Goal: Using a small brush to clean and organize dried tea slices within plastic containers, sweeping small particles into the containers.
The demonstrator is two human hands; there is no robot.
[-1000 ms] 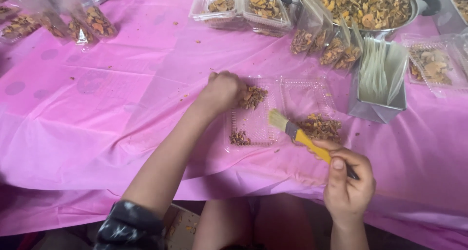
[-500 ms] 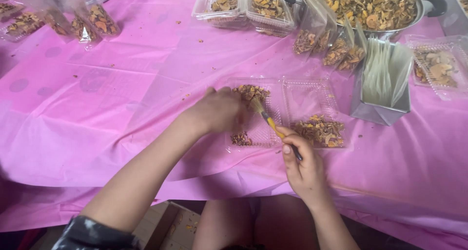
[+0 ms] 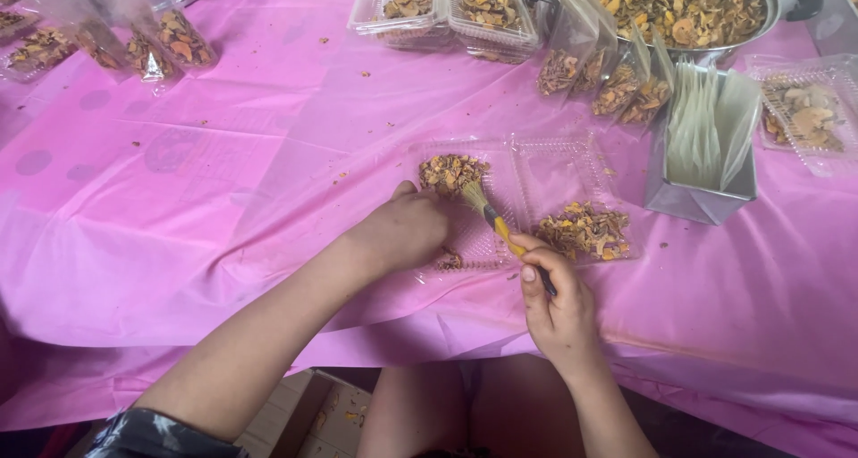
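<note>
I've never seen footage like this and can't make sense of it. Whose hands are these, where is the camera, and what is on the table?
The camera sits on a person's head and looks down at their own two bare hands. The right hand holds a small yellow-handled brush, its bristles at a pile of dried brown pieces in a clear hinged plastic tray. The left hand rests on that tray. Everything lies on a pink plastic tablecloth, with a large metal pot of dried pieces behind.

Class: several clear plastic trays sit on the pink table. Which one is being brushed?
The open hinged tray at table centre, before the person. The right hand holds a yellow-handled brush in its left half, and the left hand rests on it. The other trays stand untouched along the far edge.
</note>
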